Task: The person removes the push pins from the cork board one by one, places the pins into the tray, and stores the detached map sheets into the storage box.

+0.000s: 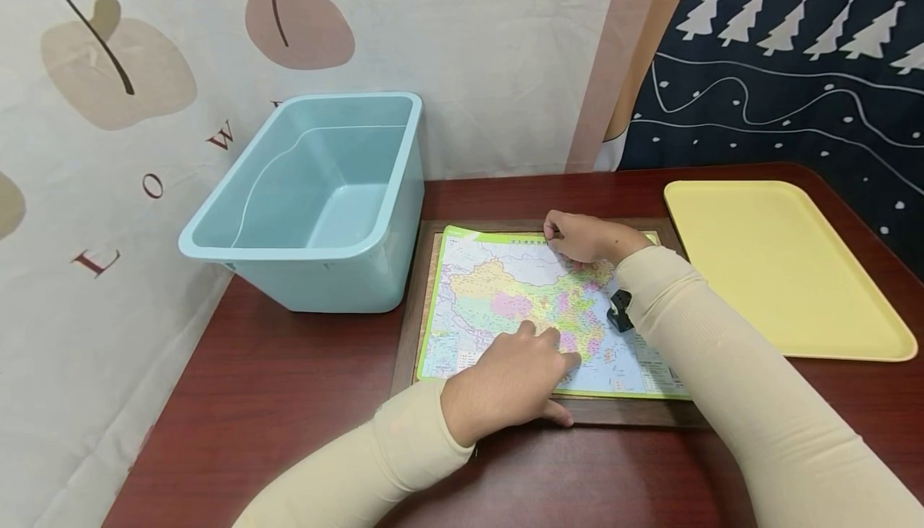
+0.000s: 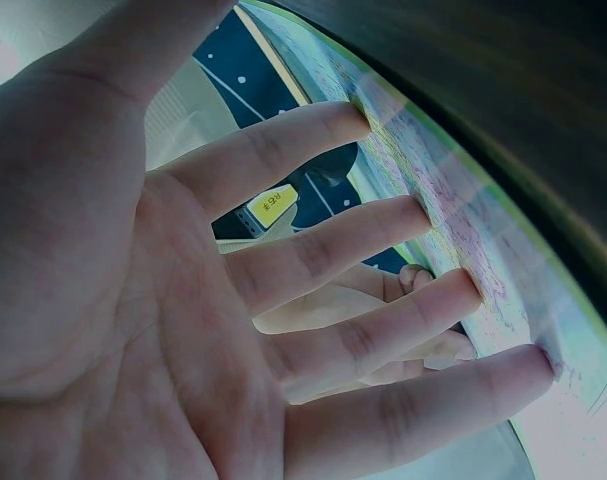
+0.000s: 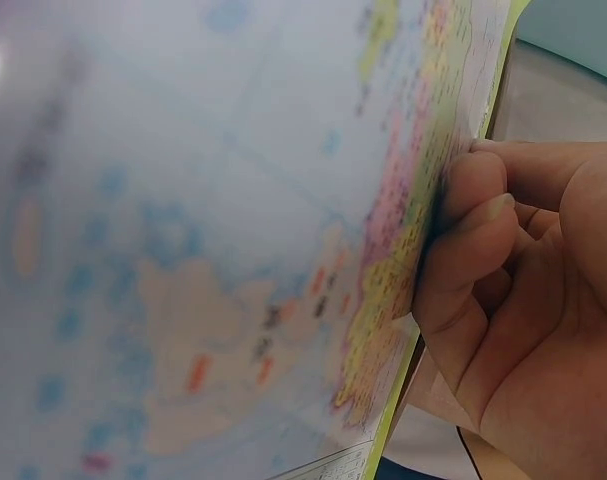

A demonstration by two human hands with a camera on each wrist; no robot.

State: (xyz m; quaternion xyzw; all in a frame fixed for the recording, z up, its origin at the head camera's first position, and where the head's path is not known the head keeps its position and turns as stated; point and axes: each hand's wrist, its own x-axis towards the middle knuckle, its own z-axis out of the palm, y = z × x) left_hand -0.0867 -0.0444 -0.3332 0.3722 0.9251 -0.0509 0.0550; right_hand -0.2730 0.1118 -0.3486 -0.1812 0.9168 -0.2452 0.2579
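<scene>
A glossy map sheet (image 1: 476,271) with a bright green border lies over a brown wooden frame (image 1: 498,410). At its far edge, my right hand (image 1: 588,237) has its fingers curled, pinching the green border between thumb and fingers. The right wrist view shows those fingers (image 3: 473,240) bent against the map's printed side. My left hand (image 1: 508,375) is spread over the near part of the map. Its fingertips (image 2: 408,215) touch the sheet, and its thumb lies out at the frame's near side. The map's far left corner curls up slightly.
To the left stands a deep light-blue plastic tub (image 1: 303,283), close beside the frame. A flat yellow tray (image 1: 787,271) lies on the right, its edge near the frame. Everything rests on a dark red-brown table (image 1: 310,367), with printed cloth (image 1: 491,71) hanging behind.
</scene>
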